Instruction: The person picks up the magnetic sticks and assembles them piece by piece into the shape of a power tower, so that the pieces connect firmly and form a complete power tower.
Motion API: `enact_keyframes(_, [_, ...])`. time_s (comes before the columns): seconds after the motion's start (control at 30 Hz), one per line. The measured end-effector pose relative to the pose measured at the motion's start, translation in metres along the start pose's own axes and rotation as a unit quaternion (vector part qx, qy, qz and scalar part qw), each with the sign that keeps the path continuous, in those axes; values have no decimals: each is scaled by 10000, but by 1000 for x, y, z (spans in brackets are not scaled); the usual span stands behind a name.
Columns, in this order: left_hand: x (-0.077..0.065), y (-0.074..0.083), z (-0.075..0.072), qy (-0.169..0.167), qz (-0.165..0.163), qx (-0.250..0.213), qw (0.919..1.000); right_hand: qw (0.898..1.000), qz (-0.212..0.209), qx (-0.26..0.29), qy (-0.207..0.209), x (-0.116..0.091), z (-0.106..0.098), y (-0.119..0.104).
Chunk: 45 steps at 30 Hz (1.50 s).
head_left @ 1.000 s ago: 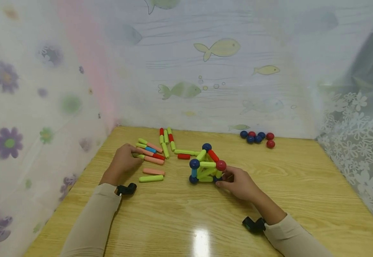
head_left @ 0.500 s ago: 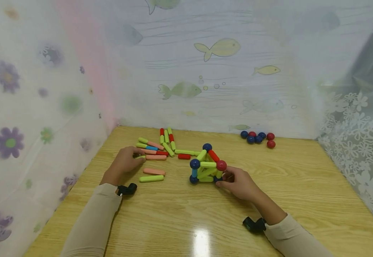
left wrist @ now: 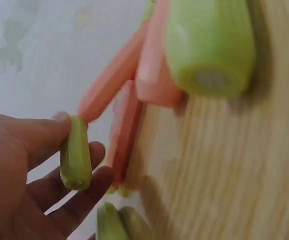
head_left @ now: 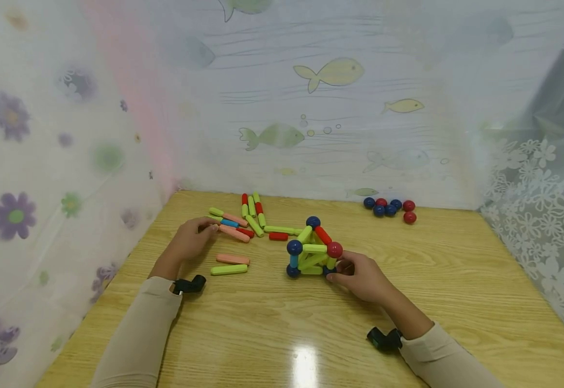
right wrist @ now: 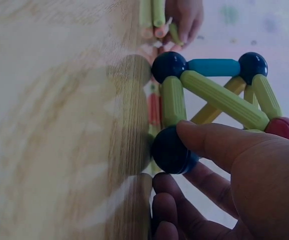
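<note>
My left hand (head_left: pixel 191 238) pinches a short yellow-green magnetic rod (left wrist: pixel 75 156) between thumb and fingers. An orange rod (left wrist: pixel 115 72) meets the far end of that short rod. Beyond my left fingertips lie more rods, including a blue one (head_left: pixel 229 223). My right hand (head_left: pixel 363 277) grips a dark blue ball (right wrist: pixel 172 150) at the lower right corner of a built frame. This frame stands on the table, made of yellow-green rods (right wrist: pixel 227 100), a blue rod (right wrist: pixel 213 67), a red rod (head_left: pixel 322 235), blue balls (head_left: pixel 294 247) and a red ball (head_left: pixel 334 250).
Nearer the front lie one orange rod (head_left: pixel 233 259) and one yellow-green rod (head_left: pixel 229 269). Several red and green rods (head_left: pixel 260 209) lie at the back, and a short red rod (head_left: pixel 278 236) lies left of the frame. Loose balls (head_left: pixel 391 210) cluster at the table's (head_left: pixel 262 334) back right.
My left hand has moved slightly, first forward and then back left, and the orange rod at its fingertips has shifted up against the other rods. My right hand and the frame have stayed put.
</note>
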<state>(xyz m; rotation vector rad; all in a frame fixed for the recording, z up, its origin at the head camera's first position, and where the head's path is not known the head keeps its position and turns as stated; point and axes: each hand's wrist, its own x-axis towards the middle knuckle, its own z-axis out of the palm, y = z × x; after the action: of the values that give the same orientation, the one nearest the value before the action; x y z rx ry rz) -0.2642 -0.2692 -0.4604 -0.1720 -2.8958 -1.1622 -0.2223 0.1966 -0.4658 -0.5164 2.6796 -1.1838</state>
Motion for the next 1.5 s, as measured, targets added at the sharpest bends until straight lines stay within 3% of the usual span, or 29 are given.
enact_keyframes(0.2, [4, 7, -1, 350, 125, -822, 9959, 10000, -6, 2, 11, 1, 1, 1])
enact_keyframes(0.3, [3, 22, -2, 638, 345, -1125, 9910, 10000, -14, 12, 12, 1, 1, 1])
enact_keyframes(0.43, [-3, 68, 2, 994, 911, -1352, 9816, 10000, -14, 23, -1, 2, 2, 2])
enact_keyframes(0.63, [-27, 151, 29, 969, 2143, -1386, 9620, 10000, -21, -14, -12, 4, 3, 2])
enact_keyframes(0.77, [-37, 177, 53, 873, 2541, -1229, 9554, 10000, -27, -19, 0, 4, 3, 1])
enact_keyframes(1.0, [-35, 179, 78, 790, 2538, -1108, 9576, 10000, -17, 3, 14, 4, 3, 1])
enact_keyframes(1.33, [-32, 169, 89, 754, 2337, -225, 9691, 10000, -62, -28, 11, 6, 4, 2])
enact_keyframes(1.5, [-32, 169, 91, 806, 2254, -221, 9707, 10000, -55, -61, 16, 5, 4, 0])
